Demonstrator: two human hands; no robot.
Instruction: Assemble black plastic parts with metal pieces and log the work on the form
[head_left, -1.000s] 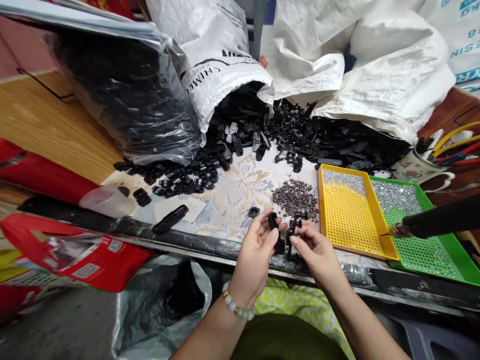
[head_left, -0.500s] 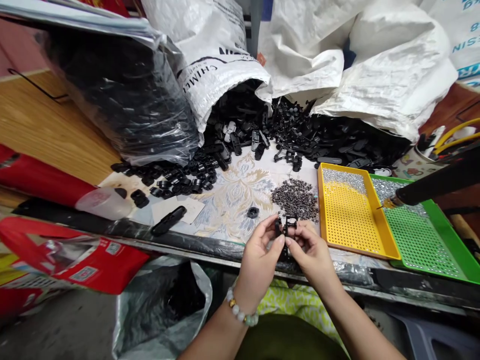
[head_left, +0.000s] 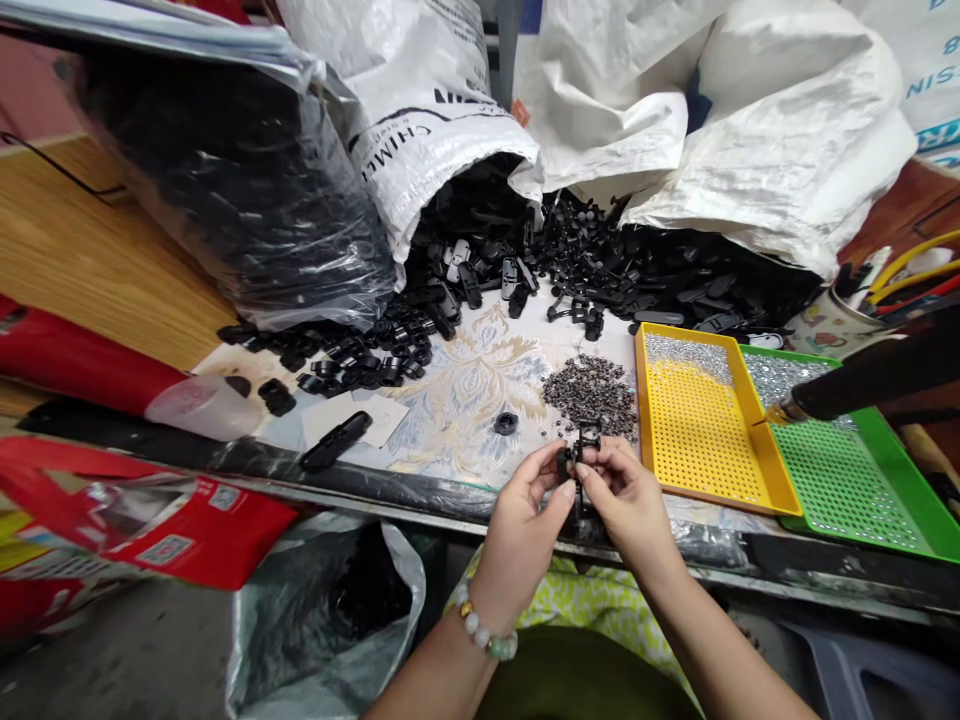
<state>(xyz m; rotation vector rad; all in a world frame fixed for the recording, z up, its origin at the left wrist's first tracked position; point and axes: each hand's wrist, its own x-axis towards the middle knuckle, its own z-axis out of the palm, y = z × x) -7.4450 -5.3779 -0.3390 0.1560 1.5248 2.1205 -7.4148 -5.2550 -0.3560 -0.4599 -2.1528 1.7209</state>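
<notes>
Between both hands, at the table's front edge, is a small black plastic part with prongs at its top. My left hand is closed on its left side, thumb and fingers pinching it. On the other side my right hand grips the same part with thumb and fingertips. The fingers hide much of it. Just beyond the hands lies a heap of tiny dark metal pieces. A black ring-shaped part rests on the patterned tabletop to the left of that heap.
A yellow perforated tray and a green one hold small silver screws at the right. A black screwdriver reaches over them. Black parts spill from a white sack behind. A long black piece lies left; an open bag stands below.
The black part has turned and shifted slightly to the right between my hands. My fingers have changed their hold a little, and both hands still grip it.
</notes>
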